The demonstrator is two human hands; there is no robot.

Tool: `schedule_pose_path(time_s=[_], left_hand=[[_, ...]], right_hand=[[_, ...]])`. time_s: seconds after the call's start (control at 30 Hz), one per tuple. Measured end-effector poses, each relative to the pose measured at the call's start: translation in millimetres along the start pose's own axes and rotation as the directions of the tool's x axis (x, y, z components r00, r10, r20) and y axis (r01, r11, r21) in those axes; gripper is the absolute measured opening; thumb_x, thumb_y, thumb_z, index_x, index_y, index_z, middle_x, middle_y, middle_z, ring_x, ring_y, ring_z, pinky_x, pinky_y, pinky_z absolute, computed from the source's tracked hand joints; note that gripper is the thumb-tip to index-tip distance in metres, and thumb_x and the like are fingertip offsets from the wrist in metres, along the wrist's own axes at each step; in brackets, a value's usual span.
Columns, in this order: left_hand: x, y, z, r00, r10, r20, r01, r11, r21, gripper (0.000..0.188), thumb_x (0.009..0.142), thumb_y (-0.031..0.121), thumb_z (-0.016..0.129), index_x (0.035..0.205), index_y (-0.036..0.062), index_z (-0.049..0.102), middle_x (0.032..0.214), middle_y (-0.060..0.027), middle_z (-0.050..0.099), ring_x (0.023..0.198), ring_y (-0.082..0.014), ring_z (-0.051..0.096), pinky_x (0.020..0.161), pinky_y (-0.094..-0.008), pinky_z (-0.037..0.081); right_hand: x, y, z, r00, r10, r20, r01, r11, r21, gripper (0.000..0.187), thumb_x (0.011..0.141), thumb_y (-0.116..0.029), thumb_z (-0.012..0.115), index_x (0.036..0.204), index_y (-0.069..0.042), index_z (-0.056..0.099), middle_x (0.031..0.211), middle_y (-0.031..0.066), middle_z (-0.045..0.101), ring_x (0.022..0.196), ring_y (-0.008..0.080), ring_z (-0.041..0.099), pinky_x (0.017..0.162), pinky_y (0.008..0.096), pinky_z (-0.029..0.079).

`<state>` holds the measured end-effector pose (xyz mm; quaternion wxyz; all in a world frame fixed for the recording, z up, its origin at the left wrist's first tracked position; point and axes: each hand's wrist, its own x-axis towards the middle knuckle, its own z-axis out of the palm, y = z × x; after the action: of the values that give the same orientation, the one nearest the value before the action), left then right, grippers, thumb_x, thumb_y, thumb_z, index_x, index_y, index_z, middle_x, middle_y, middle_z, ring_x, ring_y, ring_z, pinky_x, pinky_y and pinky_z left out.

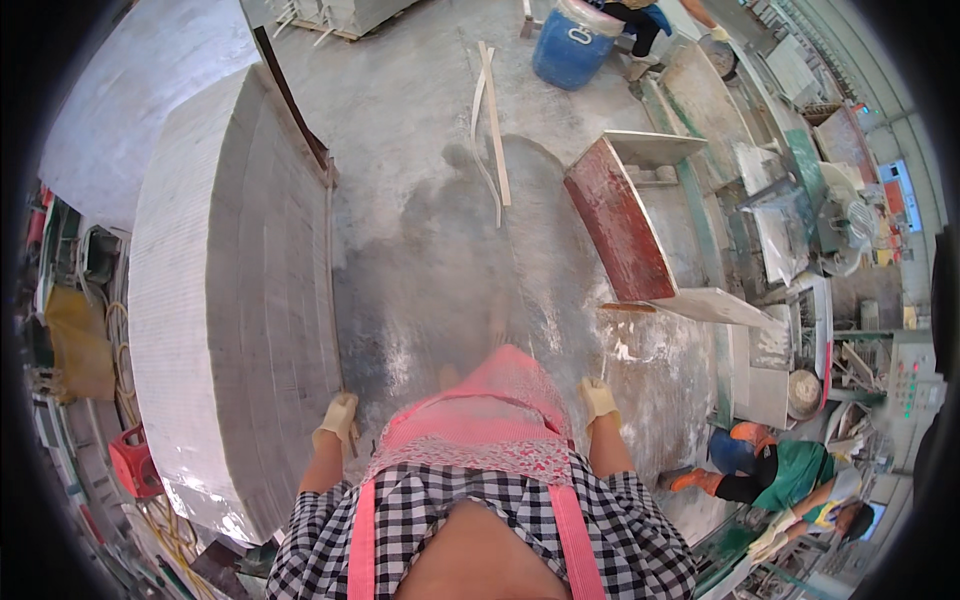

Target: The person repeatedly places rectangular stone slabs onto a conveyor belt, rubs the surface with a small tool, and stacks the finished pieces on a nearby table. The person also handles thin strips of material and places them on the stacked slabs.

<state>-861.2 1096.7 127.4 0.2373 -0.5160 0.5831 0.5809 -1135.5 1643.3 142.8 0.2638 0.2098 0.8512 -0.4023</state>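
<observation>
My left hand [337, 416], in a cream work glove, hangs low beside the near right edge of a tall stack of pale slabs [180, 330]. Its fingers look curled, and a thin brownish piece shows at its inner side, too small to name. On the other side of my pink apron [480, 420], my right hand [598, 400] wears a matching glove. Those fingers are bent together over the floor, and whatever they may hold is hidden. Neither hand visibly touches the stack.
Two long strips [494, 130] lie on the wet, stained concrete floor [430, 270] ahead. To the right stands a red-sided box-like frame [622, 222]. A blue barrel [570, 45] is farther off. One co-worker [790, 475] bends at the lower right; another [640, 25] is beyond the barrel.
</observation>
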Motion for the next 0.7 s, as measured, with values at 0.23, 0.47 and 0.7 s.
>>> schedule_pose_path(time_s=[0.23,0.47,0.7], left_hand=[[15.8,147.9,32.4,0.954,0.232,-0.19,-0.245,0.968,-0.046,0.041,0.097,0.027,0.054,0.123,-0.0034,0.064,0.112,-0.0105,0.068,0.104,-0.0207,0.061,0.093,-0.033,0.047],[25.2,232.6,43.3,0.974,0.078,-0.214,-0.073,0.997,0.033,0.033,0.096,0.023,0.056,0.117,0.0014,0.069,0.101,-0.0046,0.069,0.091,-0.0153,0.061,0.08,-0.0292,0.049],[13.4,288.2,49.3,0.934,-0.333,-0.128,0.352,0.919,0.176,0.047,0.097,0.036,0.057,0.124,-0.0006,0.066,0.115,-0.0088,0.07,0.109,-0.0197,0.062,0.097,-0.0317,0.045]], right_hand=[[158.4,-104.6,24.6,0.984,-0.147,0.097,0.151,0.988,-0.032,0.053,0.092,-0.047,0.058,0.114,0.0,0.07,0.114,0.0252,0.069,0.109,0.0358,0.067,0.092,0.0436,0.051],[305.3,-270.9,64.5,0.959,-0.066,0.277,0.13,0.967,-0.22,0.061,0.093,-0.047,0.059,0.132,0.001,0.061,0.133,0.0239,0.061,0.128,0.0401,0.055,0.108,0.0439,0.042],[427.5,-406.9,164.2,0.956,0.089,0.279,0.022,0.928,-0.372,0.092,0.082,-0.044,0.076,0.152,-0.002,0.035,0.157,0.0209,0.039,0.146,0.0326,0.036,0.116,0.0403,0.035]])
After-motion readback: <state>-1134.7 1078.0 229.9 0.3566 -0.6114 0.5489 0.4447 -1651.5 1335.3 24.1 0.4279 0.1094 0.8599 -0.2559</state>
